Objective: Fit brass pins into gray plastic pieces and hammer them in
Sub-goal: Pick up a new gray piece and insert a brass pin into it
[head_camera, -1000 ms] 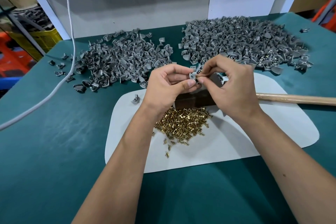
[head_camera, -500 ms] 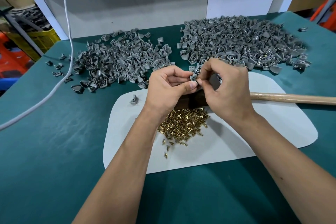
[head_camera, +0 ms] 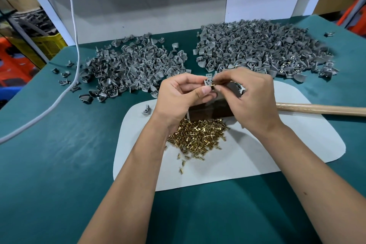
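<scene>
**Brass pin held at a gray piece above the mat**

Both hands met above the far middle of the white mat (head_camera: pixel 257 156), which lay on the green worktop (head_camera: pixel 59 164). The left hand (head_camera: pixel 178 97) had its fingers curled around a small gray plastic piece (head_camera: pixel 208 81), pinching it between thumb and fingertips with the piece's holed face turned toward the other hand. The right hand (head_camera: pixel 251 97) pinched a brass pin (head_camera: pixel 213 85) between thumb and forefinger, its remaining fingers curled loosely; the pin's tip touched the gray piece at its lower right edge. Whether the pin sat inside a hole could not be told.

Below the hands, near the middle of the mat, lay a heap of loose brass pins (head_camera: pixel 198 134), with a few strays scattered toward the mat's near edge. A dark block (head_camera: pixel 208 111) sat on the mat just beyond the heap, mostly hidden by the hands. A wooden handle (head_camera: pixel 320 109) stretched from behind the right hand to the right edge of the worktop. One single gray piece (head_camera: pixel 146 109) rested at the far left corner of the mat.

Two heaps of gray pieces occupied the far side of the worktop: the left heap (head_camera: pixel 128 69) toward the far left, the larger right heap (head_camera: pixel 263 49) toward the far right, where some pieces showed glints of brass. A white cable (head_camera: pixel 74 45) hung down at the far left and trailed off the left edge.
</scene>
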{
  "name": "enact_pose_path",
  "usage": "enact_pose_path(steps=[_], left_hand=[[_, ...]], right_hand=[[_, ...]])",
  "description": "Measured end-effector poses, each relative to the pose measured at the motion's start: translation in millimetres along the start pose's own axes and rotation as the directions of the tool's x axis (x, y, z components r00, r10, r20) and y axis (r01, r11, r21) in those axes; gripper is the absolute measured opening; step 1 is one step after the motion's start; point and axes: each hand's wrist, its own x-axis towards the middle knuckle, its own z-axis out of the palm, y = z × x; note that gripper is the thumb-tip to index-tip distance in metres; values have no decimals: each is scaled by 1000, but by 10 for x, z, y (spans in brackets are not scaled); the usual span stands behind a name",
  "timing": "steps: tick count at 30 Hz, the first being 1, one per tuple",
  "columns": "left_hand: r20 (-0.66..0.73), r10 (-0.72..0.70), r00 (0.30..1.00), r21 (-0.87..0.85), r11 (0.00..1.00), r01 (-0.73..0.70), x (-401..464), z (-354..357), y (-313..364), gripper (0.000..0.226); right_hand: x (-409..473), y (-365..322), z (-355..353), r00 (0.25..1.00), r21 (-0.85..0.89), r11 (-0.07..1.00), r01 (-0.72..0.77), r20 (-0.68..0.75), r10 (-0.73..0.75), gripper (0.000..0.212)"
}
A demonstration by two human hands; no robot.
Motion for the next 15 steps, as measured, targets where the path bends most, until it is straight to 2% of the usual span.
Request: enact_pose_path(steps=[5,10,15], left_hand=[[-17,-9,1000,37,999,10,1,19,24,22],[-74,224,972,277,941,-196,14,84,16,38],[-84,261,962,368,905,-214,16,168,-36,30]], right_hand=[[12,32,-4,999,-35,999,41,10,-40,6],[3,31,28,999,-52,998,-34,-9,33,3],[4,13,46,996,-48,994,-93,-8,93,5]])
